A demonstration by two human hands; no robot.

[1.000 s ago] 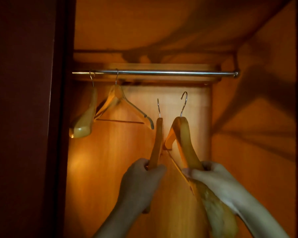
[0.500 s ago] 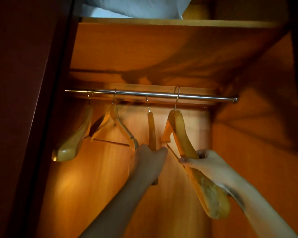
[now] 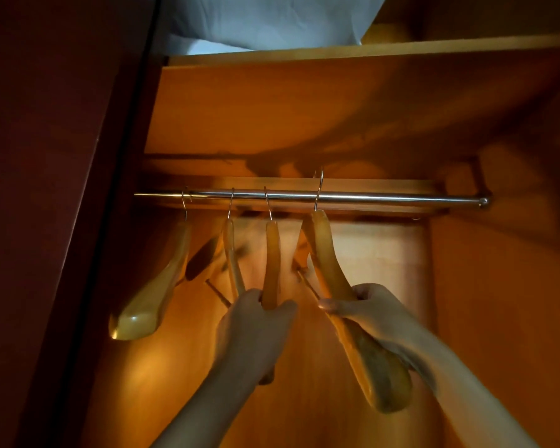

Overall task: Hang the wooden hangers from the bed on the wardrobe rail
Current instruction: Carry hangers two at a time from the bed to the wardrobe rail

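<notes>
A chrome wardrobe rail [image 3: 385, 198] runs across the lit wardrobe. Two wooden hangers hang free at its left: the far-left hanger [image 3: 162, 286] and the second hanger [image 3: 232, 253]. My left hand [image 3: 253, 328] is shut on the third hanger [image 3: 271, 257], whose hook lies over the rail. My right hand [image 3: 369, 308] grips the lower arm of the fourth hanger [image 3: 324, 250]; its hook rises above the rail and curls around it.
A dark red wardrobe door or side panel [image 3: 52, 189] fills the left. A wooden shelf [image 3: 337, 101] sits above the rail with a white pillow or bedding [image 3: 265, 21] on top. The wardrobe's right wall [image 3: 498, 286] stands beyond the rail's end.
Both hands lifted their hangers from below the rail up to it; the two hooks now sit over the rail. The view tilted upward, showing the shelf and bedding.
</notes>
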